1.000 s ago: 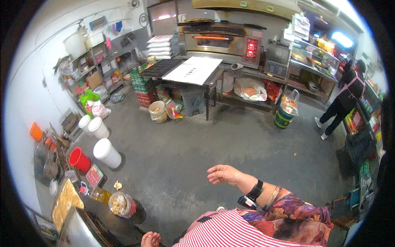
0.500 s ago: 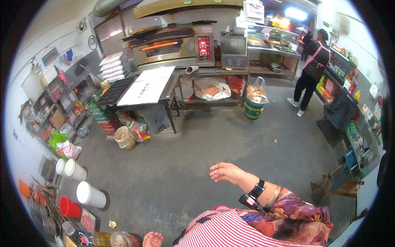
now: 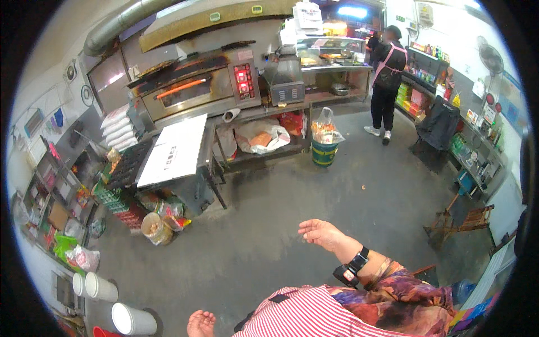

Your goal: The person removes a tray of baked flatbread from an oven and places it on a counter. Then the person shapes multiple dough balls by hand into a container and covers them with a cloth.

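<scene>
My right hand (image 3: pixel 323 233) is held out over the grey floor (image 3: pixel 269 208), with loosely bent fingers stretched apart. Nothing is in it, and black bands with a small device (image 3: pixel 352 268) circle its wrist. At the lower edge, my left hand (image 3: pixel 201 324) shows with fingers loosely curled and a little apart, also holding nothing. Neither hand touches anything that I can see. A red-and-white striped apron (image 3: pixel 303 314) covers my front, over a flowered sleeve (image 3: pixel 407 292).
Ahead left stands a table with a white board (image 3: pixel 174 149), before a large oven (image 3: pixel 182 92). A green bin (image 3: pixel 324 154) stands further off. White buckets (image 3: pixel 133 319) line the left. A co-worker (image 3: pixel 387 78) stands far right; a wooden folding chair (image 3: pixel 463 219) is nearer.
The view has swung right and tilted, so the oven and table sit further left. More of the right-hand wall shows. Both hands remain free, and my left hand appears slightly higher.
</scene>
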Action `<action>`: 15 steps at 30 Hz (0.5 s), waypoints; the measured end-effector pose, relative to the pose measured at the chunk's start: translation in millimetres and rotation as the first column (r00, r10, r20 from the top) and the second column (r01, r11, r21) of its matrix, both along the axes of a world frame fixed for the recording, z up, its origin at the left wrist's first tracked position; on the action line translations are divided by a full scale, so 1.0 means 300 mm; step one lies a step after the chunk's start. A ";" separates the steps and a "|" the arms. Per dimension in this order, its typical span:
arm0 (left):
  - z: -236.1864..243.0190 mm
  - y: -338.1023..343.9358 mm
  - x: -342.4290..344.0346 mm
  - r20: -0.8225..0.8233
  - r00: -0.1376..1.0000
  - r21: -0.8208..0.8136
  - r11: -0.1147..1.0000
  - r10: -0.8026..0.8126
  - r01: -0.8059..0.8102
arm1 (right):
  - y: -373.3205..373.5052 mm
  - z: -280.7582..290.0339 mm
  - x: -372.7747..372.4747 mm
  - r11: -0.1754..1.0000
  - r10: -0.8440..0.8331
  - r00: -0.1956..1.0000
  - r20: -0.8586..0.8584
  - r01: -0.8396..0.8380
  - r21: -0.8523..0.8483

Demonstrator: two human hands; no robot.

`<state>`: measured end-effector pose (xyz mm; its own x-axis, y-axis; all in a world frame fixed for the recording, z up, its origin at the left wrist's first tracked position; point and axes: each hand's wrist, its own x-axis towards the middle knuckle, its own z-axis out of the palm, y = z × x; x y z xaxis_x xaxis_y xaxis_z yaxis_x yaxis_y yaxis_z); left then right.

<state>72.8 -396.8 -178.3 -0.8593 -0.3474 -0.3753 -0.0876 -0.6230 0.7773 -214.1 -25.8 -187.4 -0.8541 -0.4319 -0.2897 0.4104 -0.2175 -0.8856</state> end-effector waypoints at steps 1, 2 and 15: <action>0.008 -0.048 -0.033 -0.007 1.000 -0.013 1.000 0.003 -0.003 | -0.033 0.010 -0.015 0.998 -0.039 0.999 0.001 0.039 0.055; 0.018 -0.087 -0.064 -0.008 1.000 -0.026 1.000 0.006 -0.007 | -0.058 0.023 -0.033 0.999 -0.043 0.999 -0.034 0.043 0.007; -0.086 -0.265 -0.314 -0.089 0.995 0.110 0.993 -0.041 0.051 | -0.061 0.016 -0.146 0.949 -0.256 0.965 0.048 0.261 -0.179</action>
<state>-21.4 -476.1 -204.2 -0.9042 -0.2669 -0.3335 -0.0538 -0.7034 0.7087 -258.0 -44.0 -182.5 -0.9373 -0.2444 -0.2485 0.3392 -0.4756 -0.8116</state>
